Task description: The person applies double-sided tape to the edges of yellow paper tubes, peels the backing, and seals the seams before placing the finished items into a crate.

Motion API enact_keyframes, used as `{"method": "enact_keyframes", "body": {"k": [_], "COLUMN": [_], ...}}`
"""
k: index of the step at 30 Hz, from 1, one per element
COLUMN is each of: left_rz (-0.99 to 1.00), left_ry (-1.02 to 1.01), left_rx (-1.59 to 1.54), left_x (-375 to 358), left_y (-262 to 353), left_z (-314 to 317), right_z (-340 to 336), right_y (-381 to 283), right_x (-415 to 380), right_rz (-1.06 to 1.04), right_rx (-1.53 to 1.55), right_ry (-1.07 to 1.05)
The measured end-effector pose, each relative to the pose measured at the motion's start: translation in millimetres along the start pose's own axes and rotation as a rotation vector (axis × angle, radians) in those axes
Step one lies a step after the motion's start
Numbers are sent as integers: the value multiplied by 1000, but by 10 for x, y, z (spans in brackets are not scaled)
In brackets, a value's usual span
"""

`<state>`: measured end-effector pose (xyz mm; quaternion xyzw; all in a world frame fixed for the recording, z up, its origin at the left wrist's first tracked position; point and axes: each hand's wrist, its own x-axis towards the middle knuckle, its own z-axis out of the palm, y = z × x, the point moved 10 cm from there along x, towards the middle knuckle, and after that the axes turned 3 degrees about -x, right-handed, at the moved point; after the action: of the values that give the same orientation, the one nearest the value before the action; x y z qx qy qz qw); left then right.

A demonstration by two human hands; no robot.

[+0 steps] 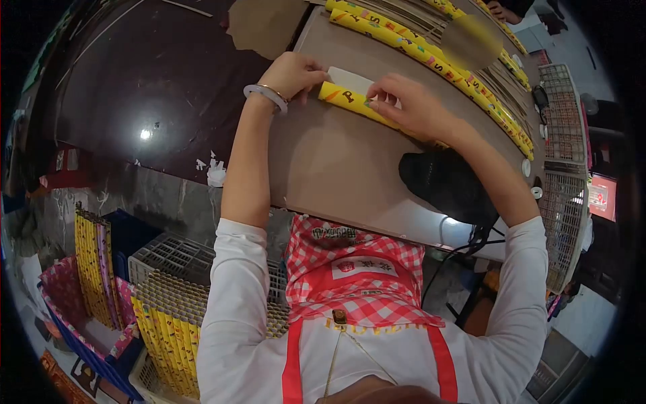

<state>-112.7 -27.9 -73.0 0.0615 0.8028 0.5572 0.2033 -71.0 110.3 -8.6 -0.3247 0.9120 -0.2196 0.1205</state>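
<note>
A yellow printed paper roll [344,98] lies on the brown tabletop [316,161], with a white sheet edge [350,81] standing out along its far side. My left hand [293,75], with a bangle at the wrist, is at the roll's left end, fingers bent and thumb near the white edge. My right hand [407,104] rests over the roll's middle, its fingers curled onto the yellow paper. The roll's right part passes beneath my right hand and forearm. Beyond my hands lie long yellow printed rolls [417,52] and thin brown strips [404,27].
A black object [447,185] sits under my right forearm. Wire baskets [564,114] line the right side. At lower left, bundled yellow tubes [165,337] stand beside a blue bin [87,350]. Another person's hand [496,10] shows at the top right.
</note>
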Motion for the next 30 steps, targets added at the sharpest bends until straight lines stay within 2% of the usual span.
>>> {"method": "enact_keyframes", "body": {"k": [6,8,12,15,20,30], "left_rz": [55,-7,22,-45,-33,-36], "left_ry": [-18,-23,-49,-49,-72,-64], "left_rx": [-11,-47,-97,-145,-135,-121], "left_x": [39,20,42,65,13,50], "left_y": [26,-4,-12,-77,-4,-57], "left_z": [20,16,-1,12,6,17], "right_z": [-64,-75,23,45,29,109], "right_y": [-48,-72,-75,-101,-85,3], "right_x": [329,490,682,740,726,752], "right_rz": [-90,-65,-72,-49,111,110], "right_rx": [25,-28,-44,-157,-144,-128], "right_ry": [153,184,175,173,155,177]}}
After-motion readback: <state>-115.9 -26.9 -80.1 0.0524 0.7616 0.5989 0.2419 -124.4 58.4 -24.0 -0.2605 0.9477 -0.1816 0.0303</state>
